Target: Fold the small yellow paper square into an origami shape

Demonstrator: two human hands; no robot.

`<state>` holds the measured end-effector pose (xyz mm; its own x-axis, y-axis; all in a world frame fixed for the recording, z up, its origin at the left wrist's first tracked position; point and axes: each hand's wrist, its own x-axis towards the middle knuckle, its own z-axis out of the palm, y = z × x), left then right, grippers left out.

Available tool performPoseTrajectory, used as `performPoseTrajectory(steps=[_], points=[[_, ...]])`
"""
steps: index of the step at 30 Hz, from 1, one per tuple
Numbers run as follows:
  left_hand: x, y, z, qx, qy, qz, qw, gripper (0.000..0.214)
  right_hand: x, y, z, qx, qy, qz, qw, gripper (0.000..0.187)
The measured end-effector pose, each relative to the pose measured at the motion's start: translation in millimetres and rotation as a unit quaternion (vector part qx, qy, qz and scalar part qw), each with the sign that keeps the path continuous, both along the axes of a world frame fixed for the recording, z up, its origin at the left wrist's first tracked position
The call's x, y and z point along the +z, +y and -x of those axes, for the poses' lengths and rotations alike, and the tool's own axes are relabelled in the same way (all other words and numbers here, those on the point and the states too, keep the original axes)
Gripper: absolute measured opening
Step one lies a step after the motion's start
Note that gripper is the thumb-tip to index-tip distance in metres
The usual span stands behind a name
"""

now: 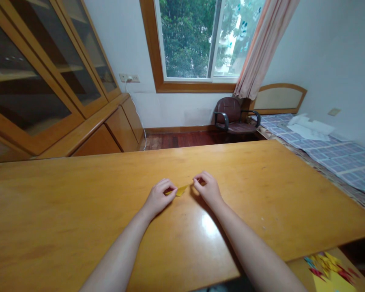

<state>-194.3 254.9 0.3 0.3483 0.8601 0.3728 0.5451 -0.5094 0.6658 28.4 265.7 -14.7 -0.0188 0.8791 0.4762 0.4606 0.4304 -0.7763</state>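
Note:
A small piece of folded yellow paper (181,190) is held just over the wooden table (94,219). The thumb and fingers of my left hand (162,196) pinch its left end, and part of the paper is hidden behind them. Its pointed right end reaches toward my right hand (208,188). That hand is closed in a pinch, thumb against fingertips, close to the paper's tip. Whether the tip or some other small thing is between those fingers, I cannot tell.
At lower right, on a lower surface, lie several folded paper pieces (328,263) in yellow, red and blue, beside a yellow sheet (331,283). A brown armchair (231,115) and a bed (337,158) stand beyond the table. A glass-fronted cabinet (79,113) is at left.

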Motion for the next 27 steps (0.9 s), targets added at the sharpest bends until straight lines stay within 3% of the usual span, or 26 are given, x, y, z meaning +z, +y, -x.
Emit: performPoseTrajectory(steps=[4,10,13,21,27], points=[[1.6,-0.4,-0.2,0.003,-0.004,0.008,1.000,0.016,1.3,1.3,-3.2,-0.007,0.047,0.025,0.999,0.015],[3.2,-0.6,-0.4,-0.002,-0.009,0.013,1.000,0.016,4.7,-6.1,5.6,0.125,-0.020,0.008,0.992,0.010],[1.3,-0.2,-0.2,-0.007,-0.008,0.019,1.000,0.014,5.8,-8.5,8.7,0.158,-0.063,0.008,0.985,0.011],[-1.5,0.0,0.5,-0.035,-0.003,0.017,0.999,0.014,5.3,-10.2,9.6,0.177,-0.084,0.005,0.981,0.011],[0.9,-0.2,0.3,-0.016,-0.018,0.033,0.999,0.015,7.2,-9.2,9.5,0.167,-0.054,0.019,0.984,0.014]])
